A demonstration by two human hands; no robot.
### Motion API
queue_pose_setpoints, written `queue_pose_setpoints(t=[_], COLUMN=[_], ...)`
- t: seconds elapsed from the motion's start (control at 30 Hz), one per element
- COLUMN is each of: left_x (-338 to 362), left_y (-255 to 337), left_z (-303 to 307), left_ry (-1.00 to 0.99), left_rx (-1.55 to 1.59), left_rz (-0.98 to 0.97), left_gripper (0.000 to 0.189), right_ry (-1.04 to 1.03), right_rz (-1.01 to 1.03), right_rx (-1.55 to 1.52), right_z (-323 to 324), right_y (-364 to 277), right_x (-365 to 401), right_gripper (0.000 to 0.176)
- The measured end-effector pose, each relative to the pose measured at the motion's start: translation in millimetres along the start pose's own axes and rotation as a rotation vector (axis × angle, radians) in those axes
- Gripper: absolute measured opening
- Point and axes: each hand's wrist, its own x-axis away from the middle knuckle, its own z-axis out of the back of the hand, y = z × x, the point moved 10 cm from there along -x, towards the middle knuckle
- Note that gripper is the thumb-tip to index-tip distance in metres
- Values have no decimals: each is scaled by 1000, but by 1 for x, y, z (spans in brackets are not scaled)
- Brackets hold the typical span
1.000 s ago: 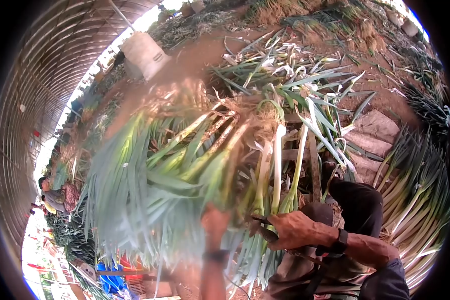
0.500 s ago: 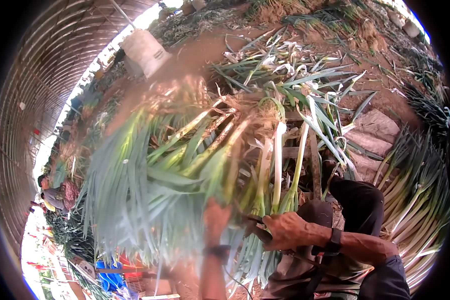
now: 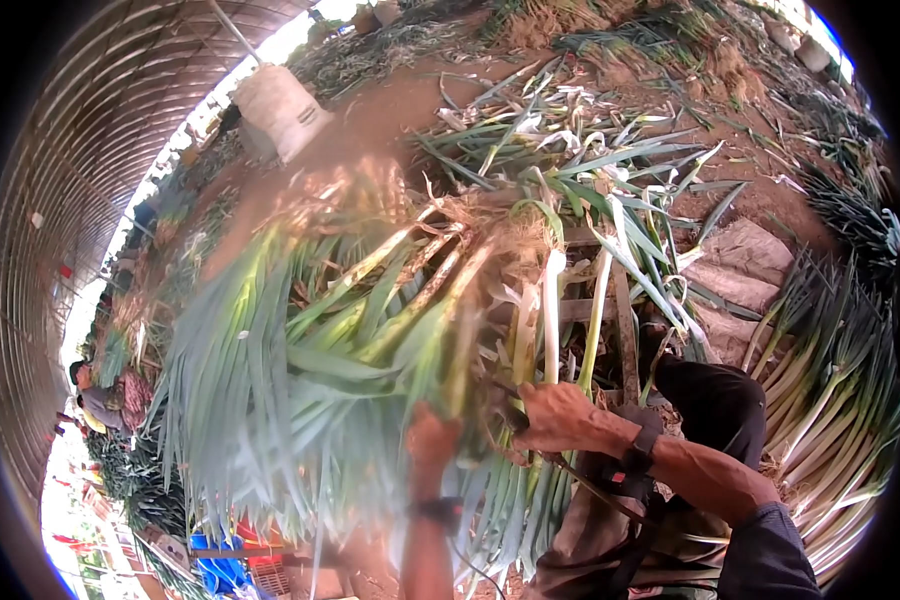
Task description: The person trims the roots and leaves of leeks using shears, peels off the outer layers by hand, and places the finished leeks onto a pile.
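Note:
Long green onions (image 3: 370,340) with white and yellow stalks, dry roots and broad green leaves lie in a large heap before me. My left hand (image 3: 432,440), hazy in the view, is closed around the leafy part of a green onion at the heap's near edge. To its right, my right hand (image 3: 560,418) is closed on a dark tool (image 3: 510,408), mostly hidden by the fingers. A thin hose (image 3: 600,492) trails from below that hand towards my lap. Several pale stalks (image 3: 552,315) stand just beyond the right hand.
More green onions (image 3: 820,390) are piled at the right. Loose trimmed leaves (image 3: 560,130) litter the soil ahead. A whitish sack (image 3: 280,110) stands upper left; a person (image 3: 110,400) sits far left. Wooden slats (image 3: 625,325) lie under the stalks. A blue item (image 3: 220,565) is at lower left.
My right hand has moved up and slightly left with the dark tool, nearer the stalks. My left hand stays at nearly the same spot.

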Motion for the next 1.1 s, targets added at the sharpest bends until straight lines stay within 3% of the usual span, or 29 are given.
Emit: queue_pose_setpoints(t=[0.13,0.27,0.57,0.67,0.73,0.83,0.9,1.0,1.07,1.1], left_x=[0,1,-3,-7,-16,-25,-32,-16,-13,1], left_y=[-1,-5,-16,-22,-29,-29,-34,5,8,23], left_z=[-1,1,-10,-16,-22,-15,-10,27,37,53], left_ry=[10,65,6,52,154,168,53,-30,62,93], left_rx=[-5,-47,159,202,262,228,301,411,434,448], left_rz=[18,103,141,67,-126,-189,36,44,-61,-147], left_gripper=[73,74,74,78,78,76,70,63,58,58], right_ry=[-24,43,168,181,155,58,-31,-123,-104,-94], right_rz=[-62,6,-52,-87,-101,-86,-67,-19,38,83], right_rx=[-18,1,14,53,-25,-43,-55,-121,-171,-132], right_z=[15,10,19,19,21,26,37,46,44,45], right_y=[7,21,49,61,67,54,31,0,-11,-17], right_x=[-13,-37,-80,-97,-99,-81,-52,-10,14,23], right_gripper=[68,69,66,69,70,72,74,77,78,67])
